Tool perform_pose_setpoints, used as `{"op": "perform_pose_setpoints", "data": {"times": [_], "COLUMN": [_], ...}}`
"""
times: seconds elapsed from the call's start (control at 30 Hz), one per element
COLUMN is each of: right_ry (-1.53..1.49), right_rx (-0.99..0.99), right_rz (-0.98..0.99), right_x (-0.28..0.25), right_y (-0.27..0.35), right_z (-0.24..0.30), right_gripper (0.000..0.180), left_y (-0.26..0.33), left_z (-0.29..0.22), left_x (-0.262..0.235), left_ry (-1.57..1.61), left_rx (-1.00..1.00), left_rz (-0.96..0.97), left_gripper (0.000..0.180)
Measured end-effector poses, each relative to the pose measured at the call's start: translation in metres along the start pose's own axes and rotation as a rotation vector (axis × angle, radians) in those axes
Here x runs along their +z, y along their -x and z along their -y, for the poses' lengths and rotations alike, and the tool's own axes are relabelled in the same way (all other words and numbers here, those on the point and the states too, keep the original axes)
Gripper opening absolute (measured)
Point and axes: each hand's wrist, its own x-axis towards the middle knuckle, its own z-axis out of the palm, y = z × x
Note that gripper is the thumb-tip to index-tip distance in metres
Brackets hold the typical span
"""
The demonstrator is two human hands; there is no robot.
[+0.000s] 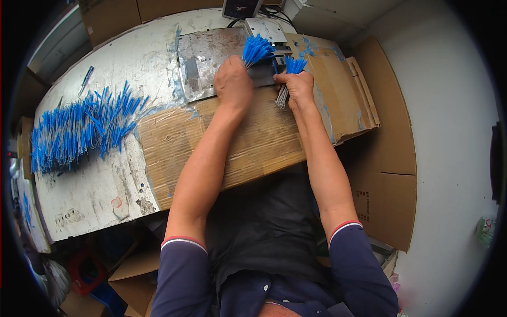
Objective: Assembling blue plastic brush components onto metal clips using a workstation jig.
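My left hand (pixel 234 82) is closed around a thick bunch of blue-sleeved wires (pixel 257 49), their blue ends fanning out up and to the right. To its right, my right hand (pixel 299 87) grips a smaller bunch of blue-sleeved wires (pixel 295 65). Blue ends stick out above that hand, and thin silvery wire ends hang below it. Both hands are at the right part of the worktable, by a metal plate (pixel 198 58) and a small machine (pixel 265 30). My fingertips on the left are hidden behind the hand.
A wide pile of blue-sleeved wires (pixel 79 129) lies on the white worktable (pixel 100 195) at the left, with a pen-like tool (pixel 86 79) behind it. Flattened cardboard (pixel 174 142) covers the table's front edge. A cardboard box (pixel 346 95) and a white wall (pixel 449 132) bound the right side.
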Motion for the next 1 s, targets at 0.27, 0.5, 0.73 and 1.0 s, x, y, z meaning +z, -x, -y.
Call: {"op": "perform_pose_setpoints", "data": {"times": [0.27, 0.5, 0.73, 1.0], "right_ry": [0.121, 0.108, -0.219, -0.315], "right_rx": [0.029, -0.013, 0.067, 0.01], "right_rz": [-0.042, -0.046, 0.027, 0.026], "right_x": [0.004, 0.01, -0.005, -0.014], "right_y": [-0.016, -0.002, 0.013, 0.013], "right_z": [-0.001, 0.008, 0.004, -0.005], "right_gripper": [0.015, 0.014, 0.011, 0.019], "left_y": [-0.002, -0.003, 0.0, 0.0], "left_z": [0.0, 0.004, -0.003, -0.004], "left_x": [0.0, 0.0, -0.008, -0.007], "left_ry": [0.103, 0.143, 0.154, 0.158], "left_rx": [-0.065, 0.043, 0.031, 0.059], "left_rz": [-0.107, -0.172, 0.024, 0.022], "left_gripper": [0.007, 0.011, 0.011, 0.007]}}
